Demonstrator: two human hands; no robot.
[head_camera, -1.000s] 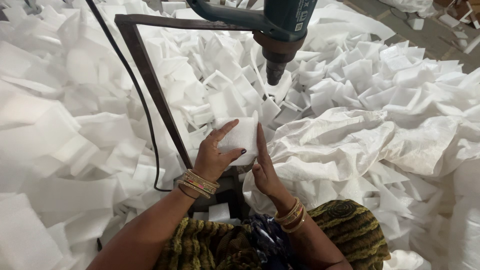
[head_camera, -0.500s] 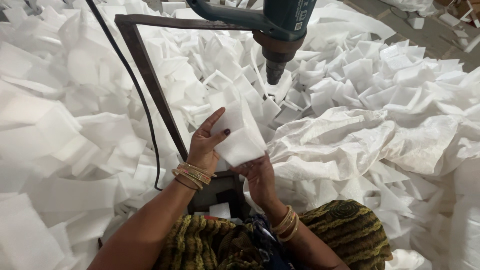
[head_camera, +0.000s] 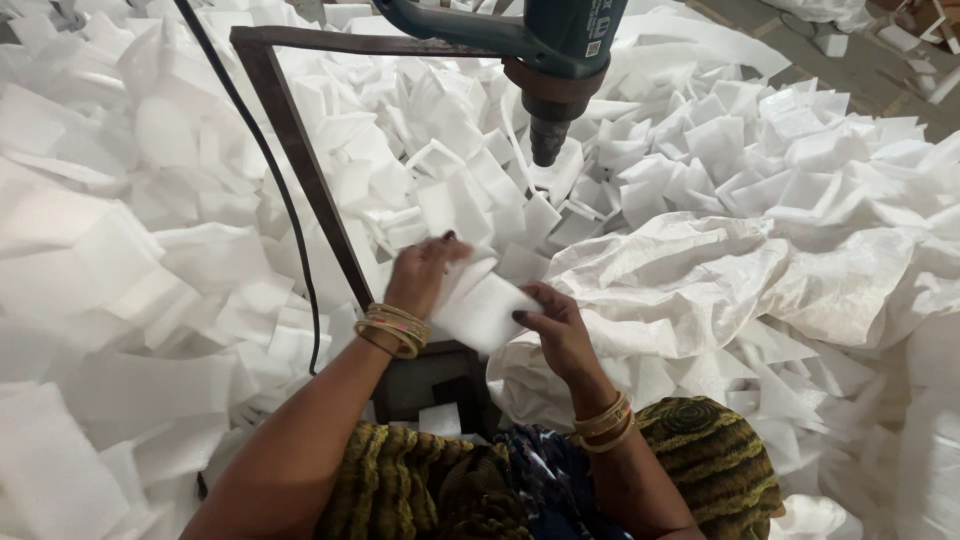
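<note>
Your left hand (head_camera: 425, 272): centre frame, fingers curled, blurred.
Your right hand (head_camera: 556, 325): lower centre, fingers pinched.

Two hands are in view at lower centre: the left hand (head_camera: 422, 272) and the right hand (head_camera: 556, 325), together holding one white foam sheet (head_camera: 484, 308). One teal power drill (head_camera: 545, 45) hangs at the top centre, fixed to one rusty metal frame (head_camera: 300, 150). One black cable (head_camera: 262, 170) runs down the left. One white woven sack (head_camera: 700, 280) lies on the right. Loose white foam pieces (head_camera: 150, 230) surround everything, too many to count.
</note>
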